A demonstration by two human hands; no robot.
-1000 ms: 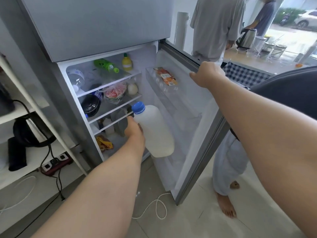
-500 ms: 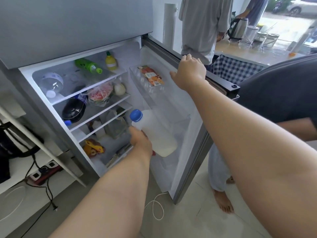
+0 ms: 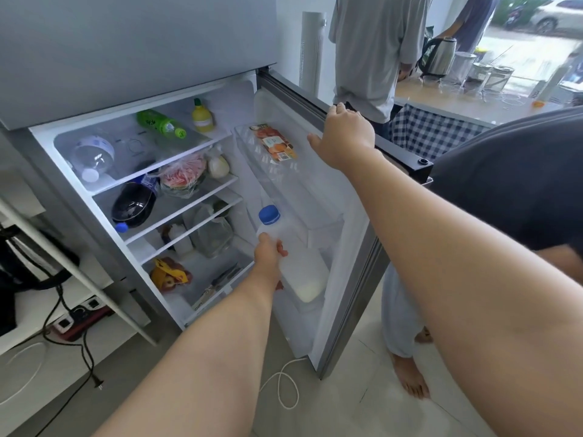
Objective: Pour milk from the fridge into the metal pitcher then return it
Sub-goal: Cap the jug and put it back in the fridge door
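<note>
The white milk jug [image 3: 301, 266] with a blue cap [image 3: 268, 214] leans tilted in the lower shelf of the open fridge door [image 3: 318, 197]. My left hand [image 3: 268, 251] grips the jug's handle side just below the cap. My right hand [image 3: 342, 134] holds the top edge of the door, fingers curled over it. The metal pitcher is not in view that I can tell.
The fridge shelves [image 3: 176, 190] hold bottles, a dark bowl and wrapped food. A white rack [image 3: 79, 279] with cables stands at left. A person in a grey shirt [image 3: 375, 52] stands behind the door by a counter [image 3: 457, 99] with a kettle. A white cord [image 3: 284, 383] lies on the floor.
My left hand has carried the milk jug down and rightward into the lower door shelf. The right hand stays on the door's top edge.
</note>
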